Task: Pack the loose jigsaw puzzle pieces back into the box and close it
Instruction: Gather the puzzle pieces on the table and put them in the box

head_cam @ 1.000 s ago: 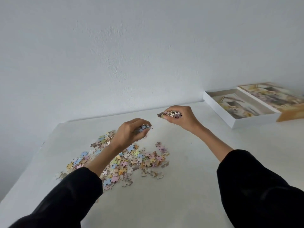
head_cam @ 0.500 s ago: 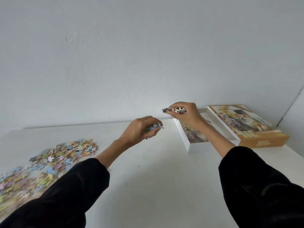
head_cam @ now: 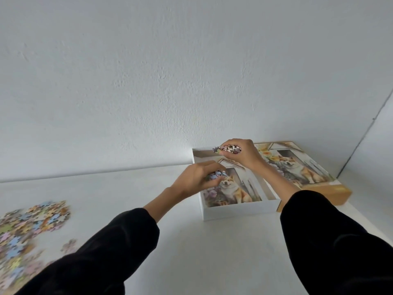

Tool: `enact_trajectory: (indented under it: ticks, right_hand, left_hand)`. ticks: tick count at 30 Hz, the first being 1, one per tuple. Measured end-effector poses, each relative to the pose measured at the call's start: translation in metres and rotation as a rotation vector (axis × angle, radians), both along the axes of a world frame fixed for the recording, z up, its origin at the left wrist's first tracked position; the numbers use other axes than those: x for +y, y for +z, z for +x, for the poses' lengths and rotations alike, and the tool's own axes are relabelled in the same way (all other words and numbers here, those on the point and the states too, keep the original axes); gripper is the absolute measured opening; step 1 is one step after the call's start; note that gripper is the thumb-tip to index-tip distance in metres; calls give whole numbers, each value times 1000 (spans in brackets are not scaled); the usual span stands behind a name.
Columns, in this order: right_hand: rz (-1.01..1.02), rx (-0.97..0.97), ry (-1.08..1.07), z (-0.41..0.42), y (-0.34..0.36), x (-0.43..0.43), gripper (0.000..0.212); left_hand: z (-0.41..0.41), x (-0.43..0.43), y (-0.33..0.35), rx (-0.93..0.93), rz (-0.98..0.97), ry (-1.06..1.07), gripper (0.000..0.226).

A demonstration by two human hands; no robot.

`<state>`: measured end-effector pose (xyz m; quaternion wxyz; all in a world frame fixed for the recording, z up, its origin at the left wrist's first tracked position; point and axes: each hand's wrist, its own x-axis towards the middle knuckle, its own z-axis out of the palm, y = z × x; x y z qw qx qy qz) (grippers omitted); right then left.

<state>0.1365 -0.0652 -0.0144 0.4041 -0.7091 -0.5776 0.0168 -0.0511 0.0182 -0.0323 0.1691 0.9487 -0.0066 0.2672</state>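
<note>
Both hands are hanging over the open white box tray (head_cam: 238,212), and each is carrying its own load so that two handfuls can be dropped in one trip. The left hand (head_cam: 196,179) is curled into a closed grip around a small clutch of pastel puzzle pieces (head_cam: 215,174), fingers folded under so nothing slips out; it is sitting low over the tray's near-left part, just above the printed dog picture (head_cam: 231,189) lying on the tray floor. The right hand (head_cam: 240,154) is pinching a flatter bundle of dark-and-white pieces (head_cam: 230,149) between thumb and fingers, also closed tight, with one piece poking out past the fingertips. It is poised higher, over the tray's far end. To my eye, the tray holds no loose pieces yet, only that picture.

The lid (head_cam: 297,167), showing the same dog, is lying face up just beside the tray on its right, parked out of the way until the packing is done. Most of the job is waiting: the big scatter of loose pieces (head_cam: 27,222) is spread on the white bench (head_cam: 212,252) well apart to the left, blurred at the edge of view. I would guess the fingers are about to open over the tray.
</note>
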Motion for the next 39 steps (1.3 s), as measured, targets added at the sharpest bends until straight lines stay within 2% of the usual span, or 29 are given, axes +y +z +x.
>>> enact_trajectory:
  ticks: [4,12,19,24,30,39]
  right_hand:
    - [-35,26,-36,23,-16,9,21]
    - [-173,25,-18,44,-41,20,12]
    - [-186,65,30,43,-51,24,12]
    - [-196,83,10,44,-51,19,12]
    - [-205,100,17,41,-47,17,12]
    - [-137,58,38,6,-19,23,19]
  left_hand:
    - [33,0,-12,98,61,-22,37]
    - [56,18,-32,260,-17,24,27]
    - [66,16,-30,235,-14,-52,27]
    - [75,14,-30,209,-83,-22,46]
    - [60,14,-19,109,-135,-50,32]
    - [4,25,-7,84,-113,-56,33]
